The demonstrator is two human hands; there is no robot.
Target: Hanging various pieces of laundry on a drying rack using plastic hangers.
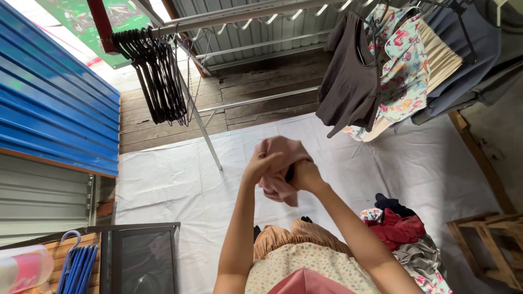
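Both my hands are raised in front of me, gripping a dusty pink garment (280, 185) bunched between them. My left hand (260, 164) holds its upper left part. My right hand (305, 175) clasps the cloth from the right, and something dark shows between the fingers. Part of the garment hangs below the hands. Above runs a metal clothes rail (239, 20). A dark grey top (348, 81), a floral garment (406, 71) and other clothes hang on it at the right.
A bunch of black empty hangers (158, 76) hangs at the rail's left end. A heap of mixed clothes (406, 239) lies on the white sheet (163, 185) at lower right. A wooden stool (487, 245) stands at far right, blue corrugated panels (54, 103) at left, blue hangers (79, 267) at lower left.
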